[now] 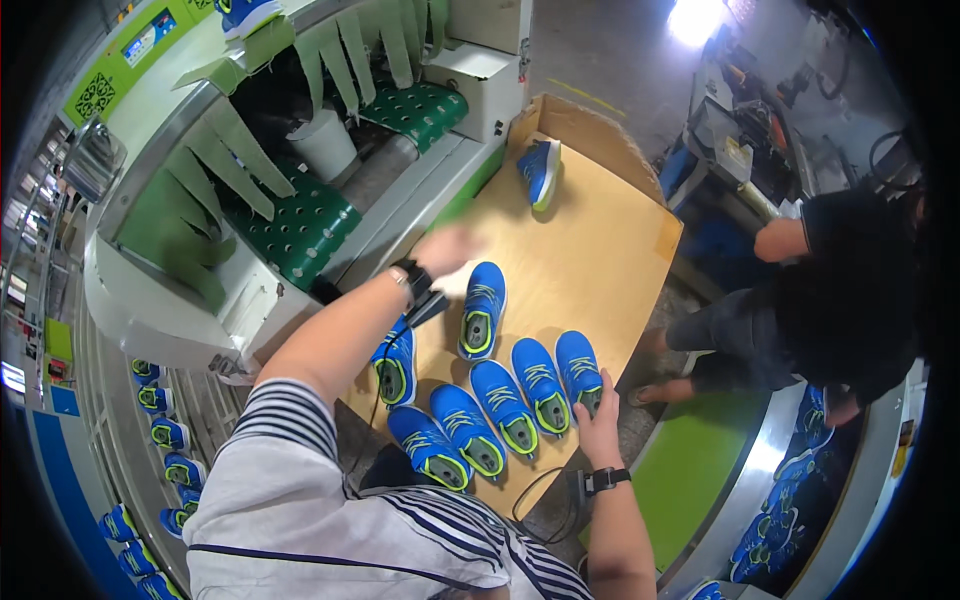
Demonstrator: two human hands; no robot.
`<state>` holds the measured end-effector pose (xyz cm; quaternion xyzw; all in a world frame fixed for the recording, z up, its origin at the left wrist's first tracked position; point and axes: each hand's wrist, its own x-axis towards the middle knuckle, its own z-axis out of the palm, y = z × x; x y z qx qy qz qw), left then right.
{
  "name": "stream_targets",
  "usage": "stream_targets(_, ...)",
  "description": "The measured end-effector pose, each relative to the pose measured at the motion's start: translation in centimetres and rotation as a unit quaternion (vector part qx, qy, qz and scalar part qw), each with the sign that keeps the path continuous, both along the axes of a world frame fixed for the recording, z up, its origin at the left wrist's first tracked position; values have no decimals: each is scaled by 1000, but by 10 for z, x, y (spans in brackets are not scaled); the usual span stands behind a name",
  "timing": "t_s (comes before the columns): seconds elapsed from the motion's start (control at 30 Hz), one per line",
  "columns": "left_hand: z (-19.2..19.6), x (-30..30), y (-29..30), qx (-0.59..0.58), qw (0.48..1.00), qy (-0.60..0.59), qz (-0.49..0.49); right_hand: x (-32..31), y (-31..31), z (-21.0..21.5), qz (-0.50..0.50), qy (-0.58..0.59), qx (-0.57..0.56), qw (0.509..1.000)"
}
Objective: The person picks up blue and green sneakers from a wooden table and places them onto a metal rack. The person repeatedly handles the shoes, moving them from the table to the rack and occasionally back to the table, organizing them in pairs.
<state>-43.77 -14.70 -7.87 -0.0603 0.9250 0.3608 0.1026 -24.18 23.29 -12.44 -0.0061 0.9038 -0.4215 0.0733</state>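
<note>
Head view: stretching forward over the tan table (605, 265) with the left hand (450, 250), blurred by speed; cannot tell whether spread or pressed together. Reaching in from the near right with the right hand (601, 432), and pinching the rightmost shoe (577, 362) by its heel end between thumb and fingers! On the table, toes pointing away, a slanting near row of five blue shoes, rightmost one included. Beyond the row, just ahead of the left hand's wrist side, another shoe (483, 308); at the far end, near the cardboard edging (600, 145), one more (541, 175). To the left, a pale machine with green perforated belts (300, 235). To the right, a person in dark clothing (840, 280); far right, a glaring lamp (697, 20).
</note>
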Motion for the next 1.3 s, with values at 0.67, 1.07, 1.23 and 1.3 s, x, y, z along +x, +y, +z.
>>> stream_targets(0.67, -12, -66, 41, 387, 914, -120, -36, 3, 5, -7, -22, 21, -15, 999)
stream_targets(1.07, 78, 257, 54, 126, 973, 137, -140, 14, -28, 75, 94, -276, -612, 735)
stream_targets(1.23, 64, 286, 44, 59, 967, 234, -79, 40, -45, 102, 177, -270, -574, 753)
stream_targets(1.3, 61, 294, 50, 290, 942, 167, 38, 51, -60, 105, 158, -222, -492, 827)
